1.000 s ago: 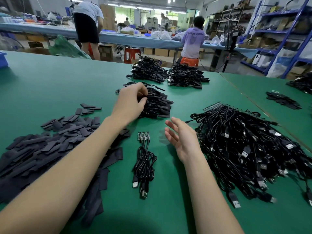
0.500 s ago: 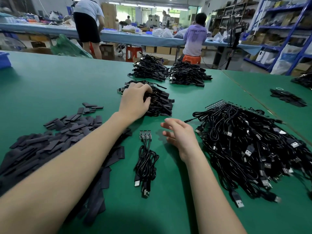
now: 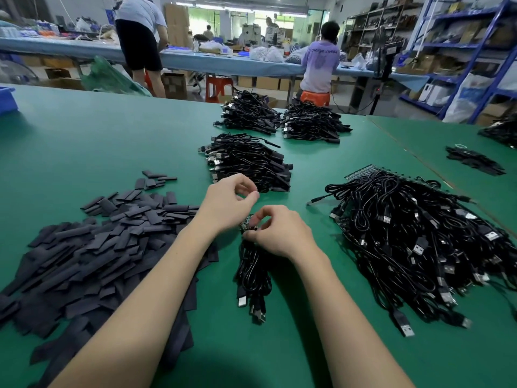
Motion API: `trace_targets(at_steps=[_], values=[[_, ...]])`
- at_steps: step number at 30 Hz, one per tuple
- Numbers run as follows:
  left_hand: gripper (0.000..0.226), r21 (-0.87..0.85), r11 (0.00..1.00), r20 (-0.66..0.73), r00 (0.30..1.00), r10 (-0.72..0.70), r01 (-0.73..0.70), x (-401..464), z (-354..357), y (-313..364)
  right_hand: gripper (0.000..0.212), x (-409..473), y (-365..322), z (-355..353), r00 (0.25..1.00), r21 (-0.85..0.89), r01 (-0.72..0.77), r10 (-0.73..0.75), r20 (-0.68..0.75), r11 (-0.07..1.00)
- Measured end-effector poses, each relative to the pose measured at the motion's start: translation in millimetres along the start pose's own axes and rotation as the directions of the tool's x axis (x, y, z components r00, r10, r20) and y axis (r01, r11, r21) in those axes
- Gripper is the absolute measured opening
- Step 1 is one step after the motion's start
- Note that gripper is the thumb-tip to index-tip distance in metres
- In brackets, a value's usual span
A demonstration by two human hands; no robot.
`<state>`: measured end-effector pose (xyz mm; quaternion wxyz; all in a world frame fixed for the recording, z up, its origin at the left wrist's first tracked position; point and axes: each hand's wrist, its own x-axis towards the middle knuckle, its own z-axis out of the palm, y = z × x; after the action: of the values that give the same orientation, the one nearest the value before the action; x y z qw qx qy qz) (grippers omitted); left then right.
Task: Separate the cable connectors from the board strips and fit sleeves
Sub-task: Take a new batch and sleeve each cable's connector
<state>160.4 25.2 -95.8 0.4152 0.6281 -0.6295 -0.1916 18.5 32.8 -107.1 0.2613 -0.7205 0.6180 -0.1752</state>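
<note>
- Head view: the right hand lies curled over the top end of a small bundle of black cables with silver USB plugs; its thumb and fingertips pinch the small dark board strip at that end.
- The left hand hangs just above and to the left of the right hand, thumb and forefinger curled toward each other with the tips nearly meeting; whether they hold anything I cannot tell.
- The small bundle runs from under the right hand back toward the person along the green table, between the two forearms, plugs nearest the body.
- Left of the left forearm, a wide heap of flat dark grey sleeves spreads over the table; its edge reaches under the forearm.
- Right of the right hand, somewhat apart, lies a big tangled pile of black USB cables, with a strip of connectors showing along its far edge.
- Just beyond the left hand sits a neat stack of black cables already wearing sleeves; two more such stacks lie farther off.
- Beyond the table, a person in a lilac shirt faces a long blue workbench; another person stands there further left.
</note>
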Motion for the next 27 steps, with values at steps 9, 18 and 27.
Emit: trace_targets(at_steps=[9, 18, 27], values=[[0.012, -0.475, 0.841, 0.153, 0.966, -0.210, 0.258, 0, -1, 4, 0.030, -2, 22, -25, 0.998, 0.845, -0.030, -0.030, 0.055, 0.534], [0.002, -0.630, 0.712, 0.345, 0.933, -0.101, 0.310, -2, -4, 10, 0.019, -1, 24, -37, 0.992, 0.816, 0.083, 0.032, -0.124, 0.572], [0.003, -0.654, 0.699, 0.389, 0.921, -0.016, 0.288, -7, 2, 13, 0.023, -3, 22, -32, 0.992, 0.758, 0.097, -0.001, -0.126, 0.645]])
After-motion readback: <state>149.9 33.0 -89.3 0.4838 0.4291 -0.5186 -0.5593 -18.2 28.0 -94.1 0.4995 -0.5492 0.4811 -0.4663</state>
